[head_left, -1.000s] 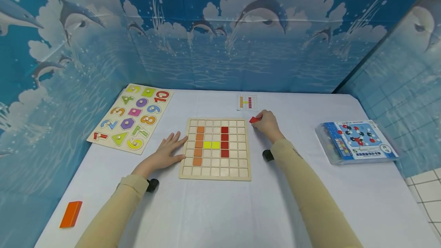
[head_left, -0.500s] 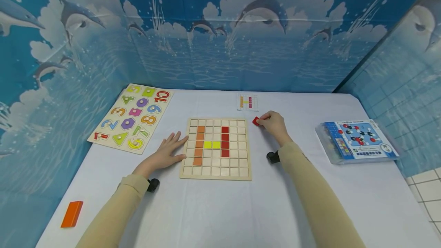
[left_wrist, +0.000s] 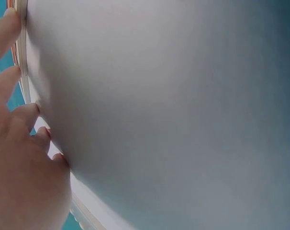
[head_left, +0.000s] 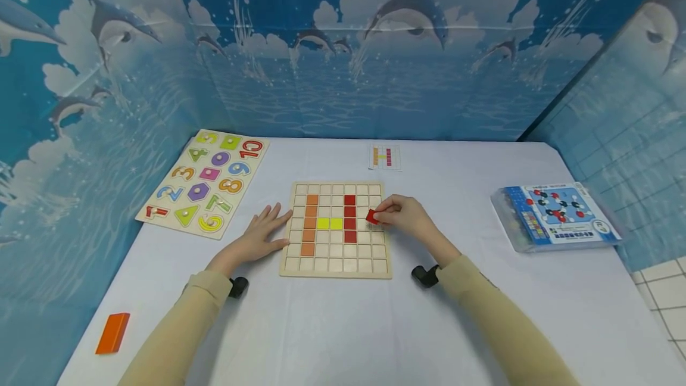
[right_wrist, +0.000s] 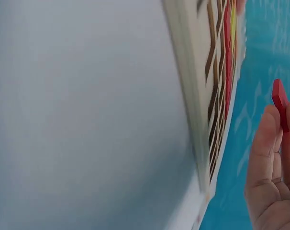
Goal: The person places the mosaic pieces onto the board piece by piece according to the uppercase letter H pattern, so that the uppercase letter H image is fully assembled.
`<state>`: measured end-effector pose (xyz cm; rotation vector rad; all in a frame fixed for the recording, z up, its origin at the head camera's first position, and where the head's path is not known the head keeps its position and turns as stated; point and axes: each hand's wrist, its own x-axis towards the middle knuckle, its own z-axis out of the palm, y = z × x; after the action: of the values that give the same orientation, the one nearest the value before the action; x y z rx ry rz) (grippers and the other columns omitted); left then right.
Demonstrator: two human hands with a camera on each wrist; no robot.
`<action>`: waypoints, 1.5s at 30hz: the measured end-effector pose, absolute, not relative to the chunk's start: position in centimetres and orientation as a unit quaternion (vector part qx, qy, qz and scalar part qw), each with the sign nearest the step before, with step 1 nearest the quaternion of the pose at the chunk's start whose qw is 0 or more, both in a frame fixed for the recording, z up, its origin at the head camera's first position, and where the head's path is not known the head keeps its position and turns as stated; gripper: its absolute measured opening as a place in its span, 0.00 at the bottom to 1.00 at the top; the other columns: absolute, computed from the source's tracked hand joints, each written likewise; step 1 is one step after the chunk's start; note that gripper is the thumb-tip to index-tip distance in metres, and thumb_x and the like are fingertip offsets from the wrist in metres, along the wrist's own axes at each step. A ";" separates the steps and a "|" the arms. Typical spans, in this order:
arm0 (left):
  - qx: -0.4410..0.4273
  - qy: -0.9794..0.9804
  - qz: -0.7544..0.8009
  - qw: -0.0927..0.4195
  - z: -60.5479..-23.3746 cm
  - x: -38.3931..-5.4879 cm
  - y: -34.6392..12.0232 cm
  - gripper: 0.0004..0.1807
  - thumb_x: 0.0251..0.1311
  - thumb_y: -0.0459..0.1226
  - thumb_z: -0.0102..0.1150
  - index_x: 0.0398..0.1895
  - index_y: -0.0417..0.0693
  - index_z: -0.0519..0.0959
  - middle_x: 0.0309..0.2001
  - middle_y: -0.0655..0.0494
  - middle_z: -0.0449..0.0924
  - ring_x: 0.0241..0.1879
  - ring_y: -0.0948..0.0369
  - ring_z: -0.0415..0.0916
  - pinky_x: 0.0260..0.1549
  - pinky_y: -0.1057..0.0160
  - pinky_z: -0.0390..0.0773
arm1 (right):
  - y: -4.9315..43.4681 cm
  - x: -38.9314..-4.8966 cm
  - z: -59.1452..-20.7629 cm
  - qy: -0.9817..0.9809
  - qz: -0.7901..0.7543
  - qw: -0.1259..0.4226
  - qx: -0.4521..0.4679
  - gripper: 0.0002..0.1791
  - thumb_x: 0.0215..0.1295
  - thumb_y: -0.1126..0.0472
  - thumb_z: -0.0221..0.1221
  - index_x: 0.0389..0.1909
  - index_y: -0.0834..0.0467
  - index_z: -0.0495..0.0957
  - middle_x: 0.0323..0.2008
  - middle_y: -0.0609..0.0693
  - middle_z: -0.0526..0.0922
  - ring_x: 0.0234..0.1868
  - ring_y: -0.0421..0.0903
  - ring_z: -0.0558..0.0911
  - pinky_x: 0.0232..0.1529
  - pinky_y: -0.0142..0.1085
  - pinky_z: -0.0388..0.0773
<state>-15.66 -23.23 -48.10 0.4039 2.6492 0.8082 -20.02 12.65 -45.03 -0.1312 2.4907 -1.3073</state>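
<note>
A wooden grid board lies mid-table, with a column of orange tiles, two yellow tiles and a column of red tiles in its squares. My left hand rests flat at the board's left edge with fingers spread; thumb and index fingertips touch that edge. Between thumb and fingers my right hand pinches a red square tile over the board's right part. The right wrist view shows this red tile held tilted, above the board's level.
Behind the board lies a small pattern card. A number-and-shape puzzle board sits at the back left, and an orange block at the front left. On the right is a boxed set with a molecule picture.
My right hand has brought the red tile from beside the board's upper right corner leftward and nearer, over the board. The left hand stays in place.
</note>
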 end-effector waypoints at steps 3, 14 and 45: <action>0.139 0.933 0.284 0.173 -48.1 -15.6 -23.3 0.39 0.69 0.45 0.56 0.78 0.49 0.52 0.79 0.37 0.35 0.78 0.39 0.27 0.73 0.36 0.28 | 11.2 -18.6 -45.1 0.872 -0.450 0.178 -0.071 0.09 0.62 0.58 0.66 0.39 0.58 0.82 0.33 0.50 0.85 0.33 0.43 0.82 0.37 0.31 0.76; 0.136 0.932 0.281 0.182 -47.8 -16.0 -23.8 0.40 0.69 0.46 0.56 0.79 0.50 0.51 0.79 0.38 0.34 0.78 0.40 0.26 0.73 0.36 0.28 | 8.3 -16.8 -45.5 0.877 -0.415 0.200 -0.139 0.03 0.61 0.61 0.67 0.32 0.54 0.82 0.29 0.46 0.83 0.29 0.41 0.78 0.32 0.31 0.75; 0.136 0.932 0.280 0.184 -48.3 -16.3 -24.7 0.40 0.69 0.46 0.56 0.78 0.48 0.52 0.79 0.37 0.35 0.78 0.39 0.26 0.73 0.35 0.28 | 6.6 -16.0 -46.0 0.900 -0.364 0.168 -0.169 0.03 0.59 0.65 0.67 0.30 0.57 0.82 0.27 0.45 0.82 0.29 0.40 0.77 0.32 0.30 0.75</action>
<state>-16.27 -24.71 -48.26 0.3847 2.6296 0.7892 -16.01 6.62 -46.02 -0.4815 2.5604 -1.0349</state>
